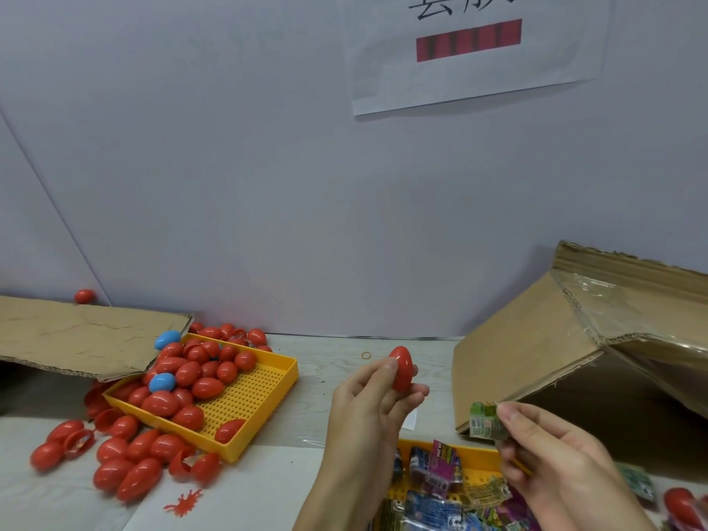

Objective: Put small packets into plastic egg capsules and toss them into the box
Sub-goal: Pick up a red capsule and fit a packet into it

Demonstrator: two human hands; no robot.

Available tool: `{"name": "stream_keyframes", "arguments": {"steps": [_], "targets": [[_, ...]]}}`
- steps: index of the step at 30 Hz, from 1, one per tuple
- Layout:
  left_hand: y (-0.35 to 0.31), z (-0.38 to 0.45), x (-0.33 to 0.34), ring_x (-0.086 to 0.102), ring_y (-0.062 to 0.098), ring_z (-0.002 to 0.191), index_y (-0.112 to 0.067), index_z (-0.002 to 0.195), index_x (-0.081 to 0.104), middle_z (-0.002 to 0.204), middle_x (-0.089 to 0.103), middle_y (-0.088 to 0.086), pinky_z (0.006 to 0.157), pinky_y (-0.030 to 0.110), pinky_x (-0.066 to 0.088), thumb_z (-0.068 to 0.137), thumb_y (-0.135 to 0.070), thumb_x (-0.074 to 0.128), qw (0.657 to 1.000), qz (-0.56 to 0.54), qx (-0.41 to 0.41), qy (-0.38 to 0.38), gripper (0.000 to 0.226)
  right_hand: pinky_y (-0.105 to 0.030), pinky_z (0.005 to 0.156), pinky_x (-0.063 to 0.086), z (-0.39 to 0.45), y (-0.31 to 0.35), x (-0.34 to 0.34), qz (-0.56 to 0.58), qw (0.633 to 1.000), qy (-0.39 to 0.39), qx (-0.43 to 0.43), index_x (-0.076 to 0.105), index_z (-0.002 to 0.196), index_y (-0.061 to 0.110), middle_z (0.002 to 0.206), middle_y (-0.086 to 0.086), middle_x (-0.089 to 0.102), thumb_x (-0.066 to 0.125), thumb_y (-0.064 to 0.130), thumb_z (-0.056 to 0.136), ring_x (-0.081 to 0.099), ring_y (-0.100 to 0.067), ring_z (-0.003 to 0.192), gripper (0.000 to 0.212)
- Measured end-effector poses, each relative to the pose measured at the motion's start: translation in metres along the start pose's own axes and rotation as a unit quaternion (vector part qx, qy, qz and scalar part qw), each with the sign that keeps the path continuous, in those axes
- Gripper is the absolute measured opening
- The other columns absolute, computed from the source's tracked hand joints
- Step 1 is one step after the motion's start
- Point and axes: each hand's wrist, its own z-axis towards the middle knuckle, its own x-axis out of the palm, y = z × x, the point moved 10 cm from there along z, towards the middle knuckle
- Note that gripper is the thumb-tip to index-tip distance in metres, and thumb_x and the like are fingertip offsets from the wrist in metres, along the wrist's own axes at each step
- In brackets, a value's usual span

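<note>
Head view. The left hand point(373, 400) holds a red egg capsule point(402, 369) upright above the table point(329, 362), its fingers and thumb curled round the lower half; the capsule appears closed, though a seam cannot be made out. The right hand point(551, 450) pinches a small green packet point(484, 420) between thumb and forefinger, just right of and below the capsule, the two apart. Beneath the right hand lies a yellow tray of packets point(471, 452) (blue, purple and green wrappers, heaped). At left a second yellow tray point(264, 400) holds a pile of red capsules with two blue ones point(162, 382) among them; more red capsules point(126, 461) lie loose on the table in front of it, some as open halves. A cardboard box point(536, 350) stands at right with its opening towards the person, a flap propped above it; its interior is dark and its contents cannot be told. A flattened cardboard sheet point(84, 335) overhangs the left tray, and a printed paper notice point(475, 51) hangs on the wall.

Step in hand, as judged: capsule and packet are both picked up, and filling has not begun. The next move calls for parting the capsule's halves, folding or pressing the packet small enough to fit inside, snapping the halves together, then tossing the egg rightward into the box.
</note>
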Motion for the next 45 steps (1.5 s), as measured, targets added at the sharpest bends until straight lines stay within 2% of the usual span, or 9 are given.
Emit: {"name": "stream_keyframes", "arguments": {"steps": [4, 8, 12, 20, 25, 29, 33, 36, 45], "targets": [[0.008, -0.005, 0.008, 0.067, 0.026, 0.068, 0.008, 0.118, 0.056, 0.091, 0.069, 0.026, 0.06, 0.028, 0.058, 0.096, -0.014, 0.053, 0.995, -0.077, -0.062, 0.032, 0.032, -0.022, 0.035, 0.035, 0.0, 0.0, 0.0, 0.004, 1.0, 0.001, 0.005, 0.067, 0.072, -0.003, 0.055, -0.013, 0.05, 0.066, 0.006, 0.058, 0.045, -0.019, 0.049, 0.017], [0.016, -0.008, 0.01, 0.06, 0.024, 0.06, 0.009, 0.117, 0.056, 0.084, 0.064, 0.025, 0.053, 0.026, 0.055, 0.097, -0.015, 0.05, 0.986, -0.119, -0.113, 0.033, 0.032, -0.029, 0.046, 0.031, -0.002, 0.001, 0.0, -0.01, 1.0, 0.003, 0.0, 0.066, 0.079, -0.003, 0.053, -0.011, 0.05, 0.066, 0.008, 0.059, 0.046, -0.019, 0.05, 0.023], [0.024, -0.01, 0.011, 0.055, 0.023, 0.058, 0.01, 0.114, 0.059, 0.079, 0.061, 0.021, 0.051, 0.026, 0.052, 0.094, -0.013, 0.049, 0.984, -0.097, -0.143, 0.047, 0.032, -0.028, 0.046, 0.03, -0.004, 0.002, 0.001, -0.016, 1.0, 0.006, -0.005, 0.065, 0.081, -0.002, 0.057, -0.01, 0.052, 0.065, 0.009, 0.059, 0.047, -0.018, 0.052, 0.025], [0.021, -0.003, 0.014, 0.057, 0.022, 0.057, 0.003, 0.103, 0.066, 0.076, 0.066, 0.017, 0.054, 0.026, 0.049, 0.095, -0.009, 0.051, 0.989, 0.073, -0.084, 0.097, 0.02, -0.027, 0.044, 0.039, -0.003, 0.008, -0.005, -0.058, 0.997, -0.011, -0.048, 0.069, 0.083, 0.004, 0.056, -0.01, 0.061, 0.07, 0.015, 0.059, 0.055, -0.02, 0.054, 0.026], [0.026, -0.008, 0.027, 0.058, 0.022, 0.055, 0.0, 0.097, 0.064, 0.078, 0.067, 0.021, 0.053, 0.025, 0.05, 0.094, -0.005, 0.053, 0.972, 0.141, -0.089, 0.164, 0.013, -0.041, 0.065, 0.049, -0.008, 0.021, -0.007, -0.162, 0.978, -0.019, -0.131, 0.075, 0.08, 0.025, 0.075, -0.012, 0.074, 0.073, 0.03, 0.06, 0.068, -0.035, 0.078, 0.021], [0.031, -0.007, 0.027, 0.058, 0.02, 0.055, -0.001, 0.098, 0.064, 0.081, 0.067, 0.02, 0.054, 0.024, 0.049, 0.097, -0.007, 0.052, 0.963, 0.186, -0.088, 0.172, 0.014, -0.043, 0.068, 0.052, -0.014, 0.027, -0.004, -0.184, 0.97, -0.022, -0.159, 0.074, 0.082, 0.025, 0.08, -0.012, 0.074, 0.073, 0.03, 0.06, 0.069, -0.035, 0.08, 0.023], [0.033, -0.01, 0.032, 0.057, 0.019, 0.054, -0.001, 0.099, 0.064, 0.075, 0.066, 0.018, 0.052, 0.023, 0.048, 0.098, -0.008, 0.052, 0.96, 0.192, -0.085, 0.188, 0.014, -0.027, 0.056, 0.053, -0.017, 0.03, 0.006, -0.22, 0.96, 0.011, -0.173, 0.074, 0.077, 0.023, 0.074, -0.009, 0.073, 0.074, 0.013, 0.071, 0.067, -0.014, 0.065, 0.013], [0.031, -0.008, 0.03, 0.057, 0.02, 0.053, -0.002, 0.096, 0.062, 0.079, 0.063, 0.022, 0.051, 0.024, 0.048, 0.096, -0.008, 0.054, 0.966, 0.171, -0.082, 0.174, 0.011, -0.022, 0.06, 0.053, -0.018, 0.032, 0.009, -0.257, 0.947, 0.02, -0.191, 0.073, 0.075, 0.023, 0.072, -0.007, 0.072, 0.072, 0.001, 0.076, 0.067, -0.009, 0.064, 0.022], [0.028, -0.004, 0.025, 0.054, 0.021, 0.054, -0.009, 0.087, 0.056, 0.076, 0.068, 0.019, 0.052, 0.024, 0.046, 0.096, -0.012, 0.054, 0.971, 0.15, -0.076, 0.167, 0.01, -0.033, 0.069, 0.047, -0.021, 0.037, 0.01, -0.292, 0.932, 0.004, -0.215, 0.071, 0.074, 0.029, 0.072, -0.003, 0.073, 0.072, 0.005, 0.078, 0.069, -0.01, 0.071, 0.025]]}}
